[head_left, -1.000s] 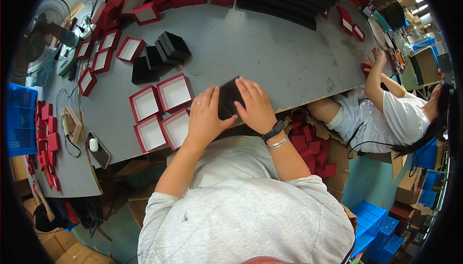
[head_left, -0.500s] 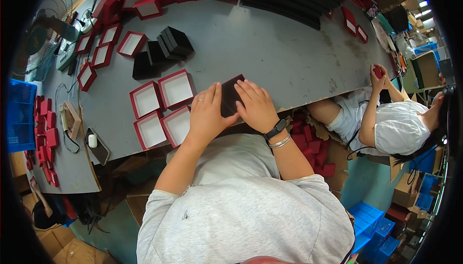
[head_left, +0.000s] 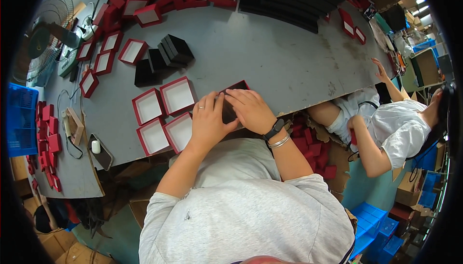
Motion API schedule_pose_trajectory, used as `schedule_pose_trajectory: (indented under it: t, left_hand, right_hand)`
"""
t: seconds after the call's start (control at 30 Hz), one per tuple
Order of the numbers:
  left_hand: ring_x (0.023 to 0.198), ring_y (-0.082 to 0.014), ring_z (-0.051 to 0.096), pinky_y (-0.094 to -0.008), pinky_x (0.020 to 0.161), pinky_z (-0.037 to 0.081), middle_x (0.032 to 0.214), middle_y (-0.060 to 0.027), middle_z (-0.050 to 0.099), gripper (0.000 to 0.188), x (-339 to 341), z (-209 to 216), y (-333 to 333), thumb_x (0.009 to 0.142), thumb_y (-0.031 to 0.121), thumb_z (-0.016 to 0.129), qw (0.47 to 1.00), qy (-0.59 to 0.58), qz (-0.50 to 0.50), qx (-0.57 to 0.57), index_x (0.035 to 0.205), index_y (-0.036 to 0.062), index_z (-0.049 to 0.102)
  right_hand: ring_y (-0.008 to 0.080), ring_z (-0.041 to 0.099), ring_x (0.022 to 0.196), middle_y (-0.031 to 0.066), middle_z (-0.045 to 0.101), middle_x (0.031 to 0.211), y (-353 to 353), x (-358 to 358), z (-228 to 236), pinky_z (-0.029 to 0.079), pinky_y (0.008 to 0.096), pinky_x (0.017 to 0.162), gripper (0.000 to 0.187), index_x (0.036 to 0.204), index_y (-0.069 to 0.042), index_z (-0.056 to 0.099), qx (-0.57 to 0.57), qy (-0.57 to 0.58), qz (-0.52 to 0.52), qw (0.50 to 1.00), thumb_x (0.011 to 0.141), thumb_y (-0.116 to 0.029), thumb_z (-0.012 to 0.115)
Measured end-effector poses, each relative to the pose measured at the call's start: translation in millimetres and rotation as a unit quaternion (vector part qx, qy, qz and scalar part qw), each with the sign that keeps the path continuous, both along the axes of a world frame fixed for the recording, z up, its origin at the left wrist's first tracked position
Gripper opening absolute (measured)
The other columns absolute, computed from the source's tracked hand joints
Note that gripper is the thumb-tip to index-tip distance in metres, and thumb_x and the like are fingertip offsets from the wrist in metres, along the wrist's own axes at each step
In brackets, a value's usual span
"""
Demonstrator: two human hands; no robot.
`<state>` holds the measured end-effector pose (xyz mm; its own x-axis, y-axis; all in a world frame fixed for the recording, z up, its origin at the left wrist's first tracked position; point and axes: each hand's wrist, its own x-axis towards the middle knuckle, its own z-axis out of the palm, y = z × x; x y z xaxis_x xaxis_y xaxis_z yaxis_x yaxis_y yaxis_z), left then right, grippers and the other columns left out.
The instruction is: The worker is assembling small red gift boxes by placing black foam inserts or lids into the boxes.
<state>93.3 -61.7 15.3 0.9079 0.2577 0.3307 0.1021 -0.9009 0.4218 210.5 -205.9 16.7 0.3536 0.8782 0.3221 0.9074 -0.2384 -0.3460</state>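
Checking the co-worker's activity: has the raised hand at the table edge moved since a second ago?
Yes. The co-worker's hand has gone farther up along the grey table edge.

A long grey worktable [head_left: 270, 56] with a scuffed top runs across the room. A round wire-caged fan [head_left: 43, 47] stands at its far left end, and a blue slatted plastic crate [head_left: 21, 119] sits just beside that edge. Brown cardboard cartons [head_left: 62, 252] lie on the floor below, and more blue plastic crates [head_left: 371, 220] are stacked near the teal floor [head_left: 359, 187] on the right.
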Motion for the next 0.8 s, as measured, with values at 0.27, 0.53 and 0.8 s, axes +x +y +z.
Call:
schedule_pose_trajectory:
  t: [0.27,0.53,0.8]
  left_hand:
    - [0.123,-0.032,0.053,-0.046,0.105,0.041,0.134,-0.0147,0.054,0.081,0.3,-0.9,-0.7,0.071,0.038,0.081,1.0,0.005,0.009,0.0,0.138,0.0015,0.052]
    - [0.123,-0.0342,0.052,-0.046,0.105,0.04,0.135,-0.0173,0.053,0.091,-6.9,2.5,3.7,0.068,0.034,0.088,0.992,-0.095,-0.005,-0.081,0.141,-0.0001,0.046]
    - [0.13,-0.037,0.048,-0.0469,0.109,0.04,0.145,-0.0185,0.046,0.1,-24.2,44.0,20.2,0.068,0.032,0.089,0.991,-0.006,-0.096,-0.088,0.15,0.0039,0.037]
  right_hand:
    - [0.0241,0.054,0.125,0.0065,0.059,0.136,1.3,-0.6,-2.8,0.039,0.0405,0.106,0.043,0.127,-0.006,0.063,0.013,0.011,-0.02,1.0,0.084,-0.009,0.062]
    - [0.0303,0.057,0.12,0.0101,0.061,0.132,-4.7,-1.0,12.4,0.044,0.0419,0.103,0.035,0.125,-0.005,0.064,0.06,0.081,-0.039,0.994,0.09,-0.009,0.063]
    - [0.0336,0.061,0.112,0.0135,0.065,0.122,-44.8,10.0,39.7,0.048,0.0421,0.096,0.032,0.12,-0.002,0.065,0.144,0.065,-0.174,0.972,0.088,-0.006,0.065]
